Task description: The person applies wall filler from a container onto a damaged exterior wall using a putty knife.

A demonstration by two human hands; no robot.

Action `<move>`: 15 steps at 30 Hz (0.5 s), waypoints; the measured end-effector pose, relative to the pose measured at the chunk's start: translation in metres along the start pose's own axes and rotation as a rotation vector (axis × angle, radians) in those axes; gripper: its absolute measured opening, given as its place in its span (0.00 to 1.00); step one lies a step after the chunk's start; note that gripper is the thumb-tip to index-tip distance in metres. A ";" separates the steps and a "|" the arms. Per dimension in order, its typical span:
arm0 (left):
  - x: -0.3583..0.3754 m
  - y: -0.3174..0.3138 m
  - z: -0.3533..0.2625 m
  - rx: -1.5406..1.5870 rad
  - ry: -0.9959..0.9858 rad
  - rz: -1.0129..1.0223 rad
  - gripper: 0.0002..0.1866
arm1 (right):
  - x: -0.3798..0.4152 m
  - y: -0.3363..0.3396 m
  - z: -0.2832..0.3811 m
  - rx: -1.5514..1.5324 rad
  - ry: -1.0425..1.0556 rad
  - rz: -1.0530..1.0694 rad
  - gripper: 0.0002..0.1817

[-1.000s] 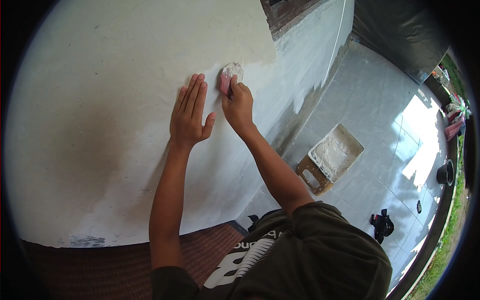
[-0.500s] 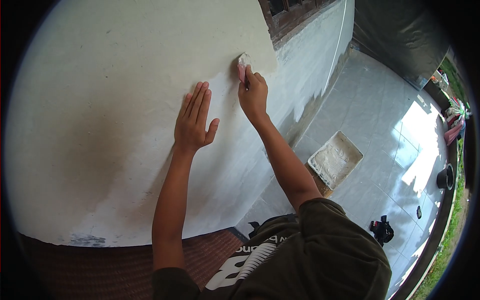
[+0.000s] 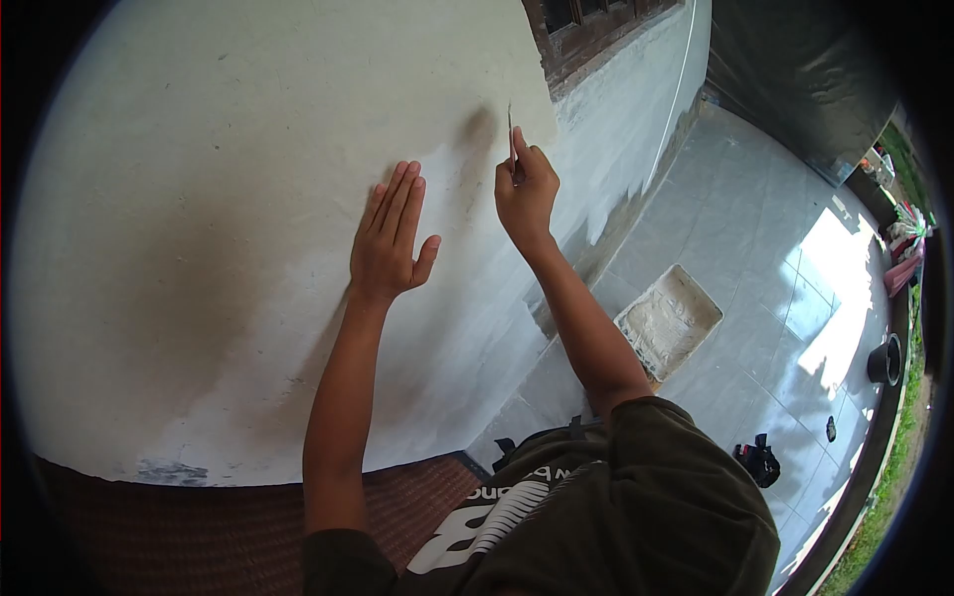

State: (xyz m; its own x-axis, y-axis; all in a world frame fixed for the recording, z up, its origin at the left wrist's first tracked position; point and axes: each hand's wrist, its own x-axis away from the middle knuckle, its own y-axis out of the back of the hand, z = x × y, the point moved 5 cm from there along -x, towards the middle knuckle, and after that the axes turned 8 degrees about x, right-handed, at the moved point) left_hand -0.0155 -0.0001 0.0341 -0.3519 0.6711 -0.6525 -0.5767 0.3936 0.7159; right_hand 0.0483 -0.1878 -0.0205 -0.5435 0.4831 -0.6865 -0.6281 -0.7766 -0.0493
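Observation:
My left hand [image 3: 390, 238] lies against the pale wall [image 3: 328, 119], its fingers straight and close together and the thumb out to the side. To its right, my right hand [image 3: 529, 199] grips a putty knife [image 3: 512, 139] with fingers curled around the handle. The knife is seen nearly edge-on, its thin blade pointing up the view, and a shadow falls on the wall to its left. White patches cover parts of the wall around both hands.
A tray [image 3: 702, 289] of whitish paste stands low to the right, over the grey tiled floor [image 3: 735, 228]. Above is a brown wooden window frame [image 3: 596, 48]. A dark bucket [image 3: 884, 360] and a black object [image 3: 760, 463] are farther right. Reddish-brown woven matting [image 3: 238, 526] lies below the wall.
My right hand has shifted right with the putty knife and turned it from showing its flat face to nearly edge-on. My left hand stays in place on the wall.

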 end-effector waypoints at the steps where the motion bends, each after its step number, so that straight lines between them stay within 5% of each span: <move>1: 0.000 0.000 0.000 -0.007 0.001 0.005 0.33 | -0.011 -0.003 -0.005 0.044 0.014 -0.032 0.25; 11: 0.000 0.001 0.001 0.016 0.007 -0.017 0.33 | 0.072 -0.035 0.026 0.074 0.081 0.251 0.32; 15: 0.000 0.002 0.001 0.022 0.008 -0.024 0.33 | 0.065 -0.007 0.029 -0.259 -0.054 0.305 0.28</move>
State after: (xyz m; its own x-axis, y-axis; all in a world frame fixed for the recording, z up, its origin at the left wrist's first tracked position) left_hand -0.0158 0.0010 0.0357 -0.3444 0.6561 -0.6715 -0.5689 0.4231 0.7052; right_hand 0.0013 -0.1390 -0.0439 -0.7157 0.2302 -0.6594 -0.2762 -0.9604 -0.0355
